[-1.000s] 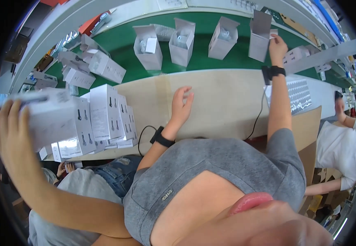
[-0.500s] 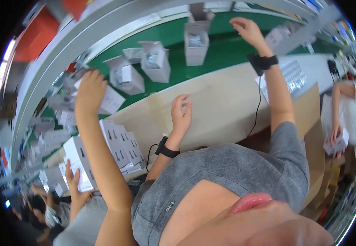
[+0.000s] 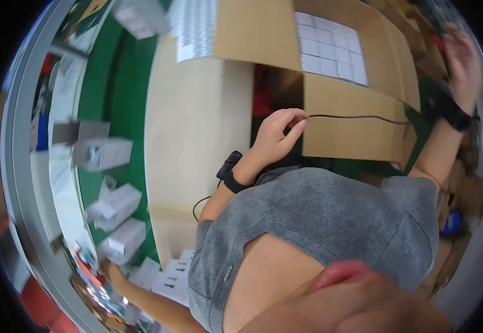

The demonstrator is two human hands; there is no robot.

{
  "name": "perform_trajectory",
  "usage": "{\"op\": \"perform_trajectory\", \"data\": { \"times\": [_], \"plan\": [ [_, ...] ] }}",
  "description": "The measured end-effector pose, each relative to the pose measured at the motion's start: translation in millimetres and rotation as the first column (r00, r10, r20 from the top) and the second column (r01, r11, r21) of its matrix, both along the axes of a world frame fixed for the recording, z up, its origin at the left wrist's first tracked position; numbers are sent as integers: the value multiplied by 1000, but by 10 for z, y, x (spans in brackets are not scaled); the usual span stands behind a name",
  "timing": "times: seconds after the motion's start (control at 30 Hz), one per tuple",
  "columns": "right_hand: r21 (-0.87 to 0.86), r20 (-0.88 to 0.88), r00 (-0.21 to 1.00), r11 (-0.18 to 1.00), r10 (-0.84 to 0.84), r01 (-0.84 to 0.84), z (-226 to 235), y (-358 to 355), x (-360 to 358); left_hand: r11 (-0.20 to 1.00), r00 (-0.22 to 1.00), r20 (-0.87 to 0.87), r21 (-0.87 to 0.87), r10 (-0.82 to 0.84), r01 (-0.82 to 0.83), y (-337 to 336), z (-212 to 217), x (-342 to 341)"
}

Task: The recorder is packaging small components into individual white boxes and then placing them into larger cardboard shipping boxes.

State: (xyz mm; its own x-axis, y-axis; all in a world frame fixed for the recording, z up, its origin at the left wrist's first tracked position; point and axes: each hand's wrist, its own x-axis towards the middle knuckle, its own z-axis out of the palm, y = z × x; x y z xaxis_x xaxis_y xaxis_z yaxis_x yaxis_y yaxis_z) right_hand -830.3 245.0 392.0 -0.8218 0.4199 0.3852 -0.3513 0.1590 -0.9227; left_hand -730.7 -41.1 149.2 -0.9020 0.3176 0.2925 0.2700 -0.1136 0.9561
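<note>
My left hand [image 3: 280,136] is in the middle, over the edge of the pale bench top. Its curled fingers and thumb close at the end of the visible stretch of a black cable [image 3: 358,116]. The cable runs right across a carton flap toward the black band on my right wrist. My right hand [image 3: 463,64] is raised at the far right, blurred, its fingers stretched out with nothing seen in them. An open cardboard carton [image 3: 358,116] lies between and beyond my hands. Rows of small white boxes [image 3: 330,47] fill part of it.
Several opened white boxes [image 3: 105,154] stand along a green strip [image 3: 124,83] at left. A co-worker's hand [image 3: 108,272] reaches in at lower left, near printed white boxes [image 3: 172,280]. Bubble wrap [image 3: 197,30] lies beside the carton. Cardboard is stacked at right.
The view has turned right, bringing the packed carton into sight. My right hand has moved from over the green strip to the far right. My left hand has closed at the cable.
</note>
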Motion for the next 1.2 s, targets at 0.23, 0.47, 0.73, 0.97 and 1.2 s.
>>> {"op": "perform_trajectory", "data": {
  "times": [0.23, 0.47, 0.73, 0.97, 1.2],
  "plan": [
    [610, 771, 561, 95, -303, -787, -2316, 647, -402, 974, 900, -433, -177, 50, -139, -299, -427, 161],
    [404, 863, 392, -31, -319, -914, -3138, -257, -630, 839, 751, 548, -152, -368, 522, -708, -216, 550],
    [646, 732, 681, -303, -11, -700, -3647, -189, -281, 949, 797, 593, 174, 112, -262, -880, -398, 500],
    [692, 711, 703, -155, -22, -705, -3842, -429, -254, 887, 795, 497, 100, 349, -452, -1028, -465, 478],
    [837, 538, 836, 44, 111, -545, -3033, -578, -216, 937, 891, 295, -60, 346, -344, -1087, -427, 319]
  ]
}}
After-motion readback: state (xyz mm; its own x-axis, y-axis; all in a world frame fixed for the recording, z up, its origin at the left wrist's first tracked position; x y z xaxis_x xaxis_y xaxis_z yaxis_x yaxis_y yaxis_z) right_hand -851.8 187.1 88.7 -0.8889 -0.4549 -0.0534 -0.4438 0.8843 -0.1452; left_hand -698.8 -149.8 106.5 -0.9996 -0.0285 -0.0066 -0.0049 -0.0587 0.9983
